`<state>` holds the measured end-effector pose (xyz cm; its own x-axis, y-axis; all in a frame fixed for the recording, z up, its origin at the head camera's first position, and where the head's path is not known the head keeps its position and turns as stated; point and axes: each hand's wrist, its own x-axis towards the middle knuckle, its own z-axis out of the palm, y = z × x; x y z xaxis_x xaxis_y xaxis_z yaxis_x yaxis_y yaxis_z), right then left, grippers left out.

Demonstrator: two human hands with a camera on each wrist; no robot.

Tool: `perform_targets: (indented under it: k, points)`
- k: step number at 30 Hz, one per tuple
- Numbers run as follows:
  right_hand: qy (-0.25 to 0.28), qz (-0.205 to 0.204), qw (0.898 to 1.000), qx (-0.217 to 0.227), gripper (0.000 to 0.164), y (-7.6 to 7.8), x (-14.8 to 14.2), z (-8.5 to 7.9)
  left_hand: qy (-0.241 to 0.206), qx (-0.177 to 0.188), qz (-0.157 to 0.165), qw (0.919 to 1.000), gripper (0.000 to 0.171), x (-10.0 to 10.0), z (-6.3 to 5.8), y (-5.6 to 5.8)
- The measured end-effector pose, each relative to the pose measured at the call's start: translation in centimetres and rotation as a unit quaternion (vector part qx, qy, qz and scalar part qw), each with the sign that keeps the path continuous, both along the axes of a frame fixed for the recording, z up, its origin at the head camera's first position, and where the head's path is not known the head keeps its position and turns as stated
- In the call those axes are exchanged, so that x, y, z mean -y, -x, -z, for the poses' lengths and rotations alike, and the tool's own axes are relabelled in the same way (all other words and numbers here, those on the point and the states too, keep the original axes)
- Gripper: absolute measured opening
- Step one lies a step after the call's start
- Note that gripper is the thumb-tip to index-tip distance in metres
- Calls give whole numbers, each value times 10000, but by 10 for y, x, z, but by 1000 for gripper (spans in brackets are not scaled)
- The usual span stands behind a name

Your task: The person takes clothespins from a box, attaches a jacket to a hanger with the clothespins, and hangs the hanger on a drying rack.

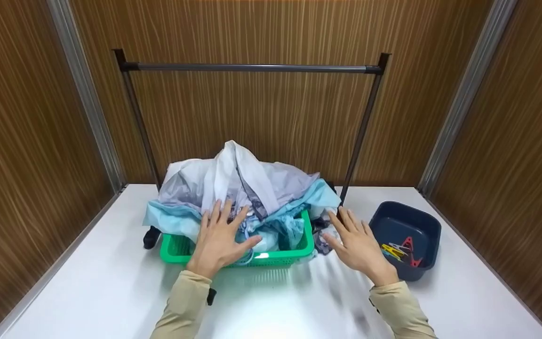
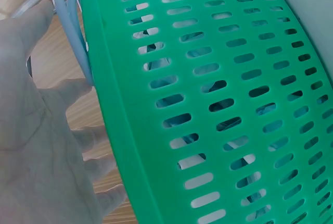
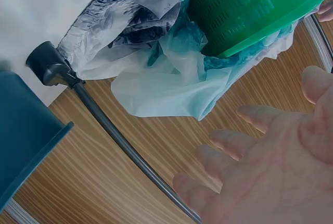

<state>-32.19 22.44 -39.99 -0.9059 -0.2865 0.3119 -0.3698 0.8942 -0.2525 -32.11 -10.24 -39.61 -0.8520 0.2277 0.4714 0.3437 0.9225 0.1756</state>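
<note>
A green slotted basket stands on the white table, heaped with thin crumpled garments: a whitish-grey one on top and light blue ones below. My left hand is spread, palm down, over the basket's front rim; whether it touches cannot be told. My right hand is spread too, between the basket and a dark blue tub, holding nothing. In the right wrist view, a grey-patterned garment hangs out beside the basket. A light blue cord loops over the rim near my left thumb.
A dark metal rack with a horizontal bar rises behind the basket, its black foot showing at left. Colored clips, yellow, red and white among them, lie in the tub. Wood-grain walls enclose the table on three sides.
</note>
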Motion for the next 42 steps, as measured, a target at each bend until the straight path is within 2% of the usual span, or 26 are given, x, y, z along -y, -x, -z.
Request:
perform_targets:
  k: [7,12,17,22,25,34,39,42]
  points:
    - [-48,-71,10000,13,65,1,3,-1,-109,120,114,9998,73,0,-1,3]
    - [2,-181,9998,27,67,1,4,0,-240,72,211,9995,64,2,-4,7]
    - [84,-297,9994,146,67,3,2,4,-397,-194,278,9986,51,6,-4,9]
    - [140,-236,9994,230,67,4,-6,8,-457,-680,373,9959,35,9,-5,13]
    - [190,-202,9993,254,66,6,-10,9,-464,-906,400,9940,33,11,-6,16]
    - [436,-80,9983,378,62,14,-11,11,-475,-1098,150,9927,21,22,-4,22]
    - [695,-90,9974,155,52,23,-3,14,-380,-1041,-7,9938,16,29,-4,25]
    - [869,-248,9956,-251,44,32,5,16,-308,-1102,29,9934,15,32,-5,27]
